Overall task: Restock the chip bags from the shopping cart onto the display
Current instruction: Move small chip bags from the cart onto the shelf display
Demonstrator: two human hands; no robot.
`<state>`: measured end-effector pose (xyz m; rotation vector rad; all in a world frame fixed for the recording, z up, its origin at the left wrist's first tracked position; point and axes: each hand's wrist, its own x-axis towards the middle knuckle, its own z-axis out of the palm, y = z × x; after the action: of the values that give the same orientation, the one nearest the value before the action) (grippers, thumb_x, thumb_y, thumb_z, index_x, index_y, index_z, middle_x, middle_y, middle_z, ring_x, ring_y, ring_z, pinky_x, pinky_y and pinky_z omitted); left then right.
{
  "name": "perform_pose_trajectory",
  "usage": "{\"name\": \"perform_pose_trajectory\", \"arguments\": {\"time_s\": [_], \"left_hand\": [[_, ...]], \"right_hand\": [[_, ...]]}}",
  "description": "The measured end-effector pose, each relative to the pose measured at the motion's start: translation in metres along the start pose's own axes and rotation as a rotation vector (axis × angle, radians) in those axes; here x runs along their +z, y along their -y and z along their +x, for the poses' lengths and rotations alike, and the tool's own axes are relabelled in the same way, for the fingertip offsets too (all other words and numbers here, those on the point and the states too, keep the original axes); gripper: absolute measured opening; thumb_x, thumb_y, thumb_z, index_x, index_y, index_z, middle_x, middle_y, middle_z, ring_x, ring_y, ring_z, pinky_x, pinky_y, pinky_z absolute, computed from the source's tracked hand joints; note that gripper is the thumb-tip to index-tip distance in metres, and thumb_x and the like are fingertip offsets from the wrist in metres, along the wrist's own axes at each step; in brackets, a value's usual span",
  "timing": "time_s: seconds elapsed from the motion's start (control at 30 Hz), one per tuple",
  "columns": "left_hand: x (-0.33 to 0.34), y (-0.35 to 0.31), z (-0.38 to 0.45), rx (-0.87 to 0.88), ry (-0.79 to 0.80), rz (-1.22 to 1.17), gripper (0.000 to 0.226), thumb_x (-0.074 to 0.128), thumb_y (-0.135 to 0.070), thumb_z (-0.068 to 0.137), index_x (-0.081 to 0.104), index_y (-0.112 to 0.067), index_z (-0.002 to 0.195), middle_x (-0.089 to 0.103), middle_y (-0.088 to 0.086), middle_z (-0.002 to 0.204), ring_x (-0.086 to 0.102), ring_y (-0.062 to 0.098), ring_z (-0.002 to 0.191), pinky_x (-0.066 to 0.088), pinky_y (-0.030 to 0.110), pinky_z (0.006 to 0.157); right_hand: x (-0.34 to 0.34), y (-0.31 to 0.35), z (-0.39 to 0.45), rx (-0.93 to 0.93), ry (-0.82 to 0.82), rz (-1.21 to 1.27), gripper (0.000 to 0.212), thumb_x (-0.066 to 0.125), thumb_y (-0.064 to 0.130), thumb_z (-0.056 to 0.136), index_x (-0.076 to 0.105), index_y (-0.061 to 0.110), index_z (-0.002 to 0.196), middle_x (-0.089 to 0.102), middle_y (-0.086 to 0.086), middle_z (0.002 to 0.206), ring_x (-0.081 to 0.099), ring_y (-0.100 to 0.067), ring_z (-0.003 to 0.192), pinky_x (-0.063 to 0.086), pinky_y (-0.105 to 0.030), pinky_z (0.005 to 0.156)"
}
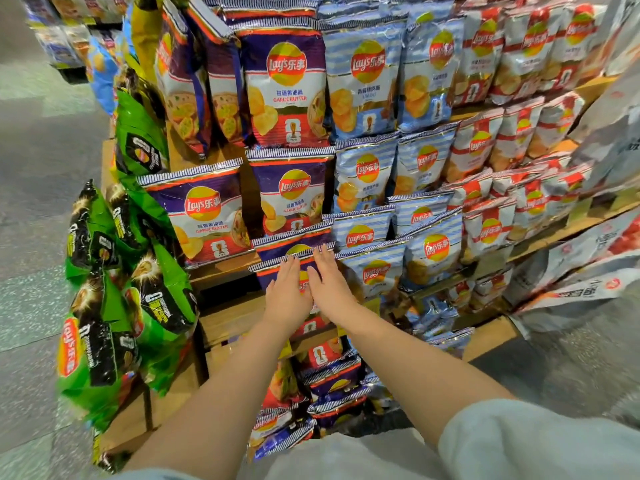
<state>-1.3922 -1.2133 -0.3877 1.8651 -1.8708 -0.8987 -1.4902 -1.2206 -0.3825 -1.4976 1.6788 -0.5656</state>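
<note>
At the frame's centre a purple chip bag (300, 263) stands on the tiered wooden display (228, 317), both hands' grips spread flat against its face, left hand (286, 294) beside right hand (329, 285), forearms reaching up from below over grey floor (38, 168).

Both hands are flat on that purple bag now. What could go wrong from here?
1. The left hand and right hand only press the purple bag, gripping nothing; it leans forward and might slide off once released.
2. The blue bags overlap right beside it, so a push could knock them loose.
3. The green bags hang crowded at the left corner; a swinging elbow may dislodge them.
</note>
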Motion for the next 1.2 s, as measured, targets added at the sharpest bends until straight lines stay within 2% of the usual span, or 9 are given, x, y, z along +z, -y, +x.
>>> {"name": "perform_pose_trajectory", "arguments": {"time_s": [0.17, 0.3, 0.4, 0.63, 0.73, 0.93, 1.03, 1.13, 1.2], "left_hand": [[0.001, -0.023, -0.013, 0.008, -0.069, -0.220, 0.057, 0.045, -0.031, 0.099, 0.025, -0.012, 0.149, 0.024, 0.003, 0.156, 0.020, 0.016, 0.144, 0.020, 0.034, 0.116], [-0.004, -0.052, -0.012, 0.119, -0.060, -0.117, 0.057, 0.044, -0.030, 0.100, 0.024, -0.010, 0.149, 0.023, 0.004, 0.157, 0.018, 0.018, 0.145, 0.018, 0.036, 0.117], [-0.005, -0.079, -0.018, 0.130, -0.007, -0.167, 0.054, 0.037, -0.030, 0.102, 0.021, -0.013, 0.150, 0.017, 0.000, 0.158, 0.012, 0.014, 0.146, 0.014, 0.030, 0.114], [0.010, -0.142, -0.040, 0.182, 0.058, -0.318, 0.042, 0.033, -0.026, 0.104, 0.041, -0.008, 0.141, 0.042, 0.007, 0.146, 0.037, 0.021, 0.135, 0.029, 0.023, 0.100], [0.027, -0.173, -0.057, 0.242, 0.092, -0.299, 0.044, 0.032, -0.026, 0.103, 0.038, -0.008, 0.143, 0.035, 0.008, 0.151, 0.031, 0.021, 0.139, 0.023, 0.025, 0.108], [0.079, -0.240, -0.111, 0.437, 0.175, -0.348, 0.038, 0.034, -0.020, 0.103, 0.049, -0.003, 0.133, 0.052, 0.002, 0.131, 0.047, 0.017, 0.124, 0.033, 0.019, 0.099], [0.112, -0.272, -0.145, 0.446, 0.267, -0.315, 0.041, 0.035, -0.022, 0.103, 0.043, -0.006, 0.139, 0.044, 0.006, 0.144, 0.037, 0.020, 0.136, 0.025, 0.020, 0.106], [0.142, -0.301, -0.183, 0.494, 0.299, -0.292, 0.039, 0.037, -0.024, 0.103, 0.045, -0.009, 0.138, 0.048, 0.006, 0.141, 0.044, 0.013, 0.126, 0.027, 0.016, 0.092], [0.163, -0.319, -0.209, 0.544, 0.324, -0.278, 0.038, 0.039, -0.027, 0.102, 0.047, -0.012, 0.136, 0.054, 0.001, 0.131, 0.048, 0.010, 0.117, 0.031, 0.018, 0.084]], "right_hand": [[-0.014, 0.000, -0.025, 0.069, -0.151, 0.348, 0.047, 0.029, 0.028, 0.105, 0.025, 0.018, 0.150, 0.016, 0.005, 0.159, 0.009, -0.009, 0.146, 0.012, -0.033, 0.120], [-0.040, -0.001, -0.043, 0.082, -0.230, 0.372, 0.046, 0.027, 0.029, 0.105, 0.026, 0.019, 0.150, 0.019, 0.004, 0.158, 0.011, -0.011, 0.146, 0.014, -0.031, 0.119], [-0.060, -0.002, -0.056, 0.062, -0.242, 0.362, 0.046, 0.025, 0.028, 0.106, 0.025, 0.016, 0.150, 0.020, 0.002, 0.158, 0.011, -0.011, 0.146, 0.012, -0.028, 0.118], [-0.104, -0.009, -0.090, 0.055, -0.338, 0.550, 0.044, 0.029, 0.028, 0.105, 0.032, 0.015, 0.147, 0.031, 0.001, 0.152, 0.024, -0.013, 0.142, 0.022, -0.033, 0.117], [-0.131, -0.019, -0.115, 0.021, -0.418, 0.543, 0.044, 0.030, 0.024, 0.105, 0.033, 0.008, 0.146, 0.031, -0.004, 0.152, 0.021, -0.014, 0.143, 0.019, -0.025, 0.116], [-0.190, -0.067, -0.186, 0.049, -0.524, 0.525, 0.045, 0.027, 0.031, 0.105, 0.031, 0.017, 0.148, 0.022, 0.001, 0.157, 0.007, -0.009, 0.146, 0.009, -0.023, 0.116], [-0.215, -0.100, -0.226, 0.084, -0.623, 0.515, 0.045, 0.027, 0.030, 0.105, 0.032, 0.016, 0.148, 0.022, 0.000, 0.157, 0.001, -0.011, 0.147, 0.007, -0.021, 0.112], [-0.234, -0.132, -0.269, 0.119, -0.702, 0.532, 0.046, 0.028, 0.035, 0.104, 0.033, 0.020, 0.148, 0.018, 0.000, 0.158, -0.002, -0.013, 0.147, 0.010, -0.029, 0.115], [-0.245, -0.152, -0.301, 0.145, -0.772, 0.514, 0.045, 0.028, 0.035, 0.104, 0.033, 0.023, 0.147, 0.017, 0.001, 0.158, -0.001, -0.012, 0.147, 0.010, -0.027, 0.113]]}}
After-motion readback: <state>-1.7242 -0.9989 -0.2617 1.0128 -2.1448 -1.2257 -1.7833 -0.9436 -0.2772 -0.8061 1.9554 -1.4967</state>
